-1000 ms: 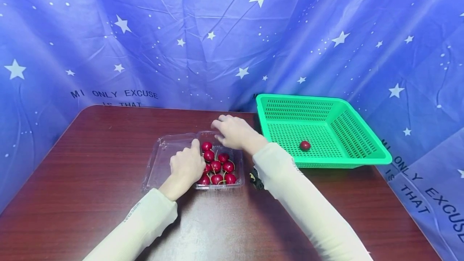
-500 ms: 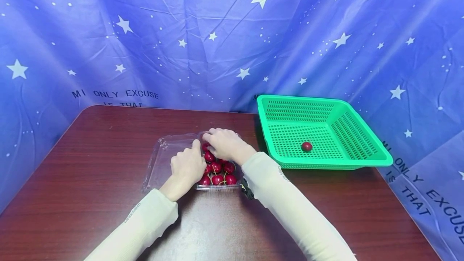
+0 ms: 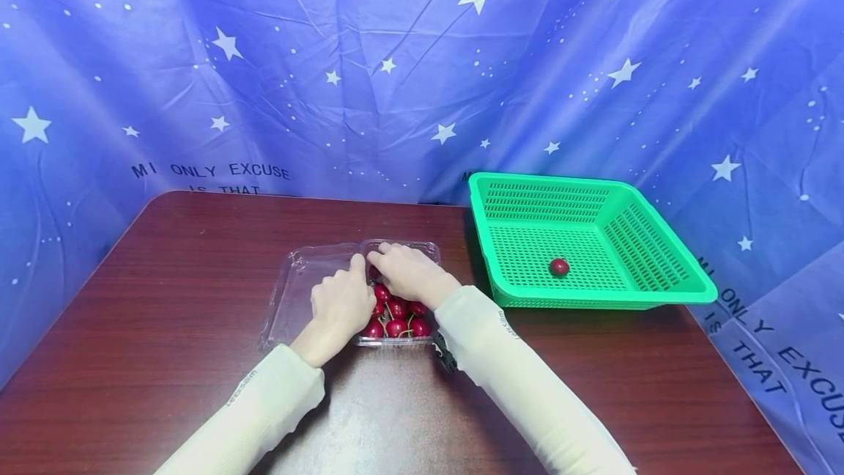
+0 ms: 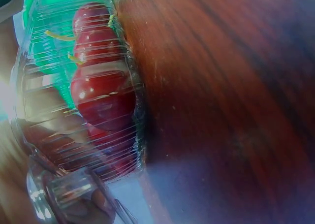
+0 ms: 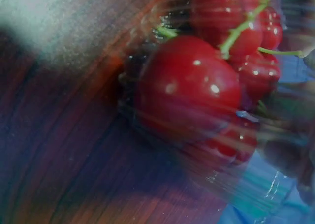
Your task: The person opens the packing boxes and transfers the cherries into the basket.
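Cherries lie in the box; the fingers of my left hand grip its edge and should keep it steady. My right hand reaches into the far end; whether its fingers hold anything, I can't tell. A light pinch suits. Beyond, the basket holds a lone cherry.
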Demonstrator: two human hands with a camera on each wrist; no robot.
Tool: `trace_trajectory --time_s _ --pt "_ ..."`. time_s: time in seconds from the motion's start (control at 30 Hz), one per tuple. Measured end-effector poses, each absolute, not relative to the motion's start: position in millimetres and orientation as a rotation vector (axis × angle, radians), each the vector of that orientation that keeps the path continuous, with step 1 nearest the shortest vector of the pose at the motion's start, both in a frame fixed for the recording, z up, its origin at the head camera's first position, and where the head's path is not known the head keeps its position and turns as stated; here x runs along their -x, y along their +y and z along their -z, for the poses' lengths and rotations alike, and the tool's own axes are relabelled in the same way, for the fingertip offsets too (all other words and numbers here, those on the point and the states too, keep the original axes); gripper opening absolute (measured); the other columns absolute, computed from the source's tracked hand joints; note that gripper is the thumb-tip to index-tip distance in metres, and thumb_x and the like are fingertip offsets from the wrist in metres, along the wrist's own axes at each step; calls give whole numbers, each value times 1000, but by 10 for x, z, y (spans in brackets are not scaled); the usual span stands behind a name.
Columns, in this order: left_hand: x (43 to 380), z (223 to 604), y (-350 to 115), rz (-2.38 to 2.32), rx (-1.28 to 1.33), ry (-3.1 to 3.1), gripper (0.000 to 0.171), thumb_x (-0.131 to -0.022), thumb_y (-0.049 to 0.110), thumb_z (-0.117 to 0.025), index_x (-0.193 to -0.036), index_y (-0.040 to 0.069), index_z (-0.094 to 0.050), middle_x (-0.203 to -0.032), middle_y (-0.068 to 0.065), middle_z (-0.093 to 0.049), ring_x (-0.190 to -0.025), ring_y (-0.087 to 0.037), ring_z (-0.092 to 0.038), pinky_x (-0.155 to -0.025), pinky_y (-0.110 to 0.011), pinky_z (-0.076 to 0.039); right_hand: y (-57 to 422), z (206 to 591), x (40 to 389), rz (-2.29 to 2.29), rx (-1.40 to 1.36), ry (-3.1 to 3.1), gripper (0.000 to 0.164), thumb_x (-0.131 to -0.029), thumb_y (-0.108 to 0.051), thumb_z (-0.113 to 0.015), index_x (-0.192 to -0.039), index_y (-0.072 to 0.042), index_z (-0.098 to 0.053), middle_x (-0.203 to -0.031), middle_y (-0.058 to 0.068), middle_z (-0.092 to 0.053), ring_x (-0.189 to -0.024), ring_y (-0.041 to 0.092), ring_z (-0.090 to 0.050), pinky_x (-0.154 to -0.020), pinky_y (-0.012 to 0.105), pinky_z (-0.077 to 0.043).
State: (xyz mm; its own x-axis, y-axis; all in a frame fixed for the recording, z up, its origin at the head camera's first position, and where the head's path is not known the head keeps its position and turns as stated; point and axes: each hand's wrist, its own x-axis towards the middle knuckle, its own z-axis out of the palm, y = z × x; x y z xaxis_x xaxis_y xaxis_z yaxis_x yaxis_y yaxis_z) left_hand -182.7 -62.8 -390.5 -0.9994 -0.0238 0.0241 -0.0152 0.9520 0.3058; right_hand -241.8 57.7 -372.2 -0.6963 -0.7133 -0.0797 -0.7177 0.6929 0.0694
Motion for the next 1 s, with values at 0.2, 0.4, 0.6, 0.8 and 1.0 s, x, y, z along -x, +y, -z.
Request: trace_trajectory --time_s 0.2,0.4,0.6,0.8,1.0 --pt "1826 3911 -629 490 -41 -3070 28 -89 24 -55 -107 4 -49 -82 -26 -71 -72 -45 -67 -55 -55 -53 587 3747 2420 -116 1199 2835 29 -91 -13 -62 -118 -6 -58 -110 14 -65 -100 28 -66 -90 43 -56" --pt "1824 3907 -627 493 -47 -3076 30 -89 25 -55 -109 4 -49 -82 -26 -71 -73 -44 -67 -55 -54 -53 595 3760 2422 -82 1200 2828 27 -90 -11 -62 -115 -5 -58 -106 15 -65 -97 29 -66 -88 42 -56" --pt "1830 3914 -624 485 -45 -3079 32 -90 27 -56 -110 4 -48 -83 -25 -71 -73 -44 -67 -56 -54 -53 590 3761 2418 -50 1155 2808 24 -89 -13 -64 -111 -4 -60 -104 14 -64 -94 28 -66 -85 43 -57" --pt "1826 3916 -632 491 -47 -3077 32 -90 27 -56 -110 3 -48 -83 -26 -71 -73 -44 -67 -55 -54 -53 591 3774 2421 -53 1170 2807 22 -89 -13 -64 -110 -5 -61 -103 14 -64 -93 28 -67 -83 43 -57" --pt "1829 3912 -634 507 -45 -3065 30 -89 25 -55 -109 3 -48 -84 -26 -71 -72 -45 -67 -56 -55 -53 605 3786 2429 -64 1193 2820 19 -90 -11 -62 -108 -4 -60 -100 15 -64 -91 28 -67 -81 42 -57"
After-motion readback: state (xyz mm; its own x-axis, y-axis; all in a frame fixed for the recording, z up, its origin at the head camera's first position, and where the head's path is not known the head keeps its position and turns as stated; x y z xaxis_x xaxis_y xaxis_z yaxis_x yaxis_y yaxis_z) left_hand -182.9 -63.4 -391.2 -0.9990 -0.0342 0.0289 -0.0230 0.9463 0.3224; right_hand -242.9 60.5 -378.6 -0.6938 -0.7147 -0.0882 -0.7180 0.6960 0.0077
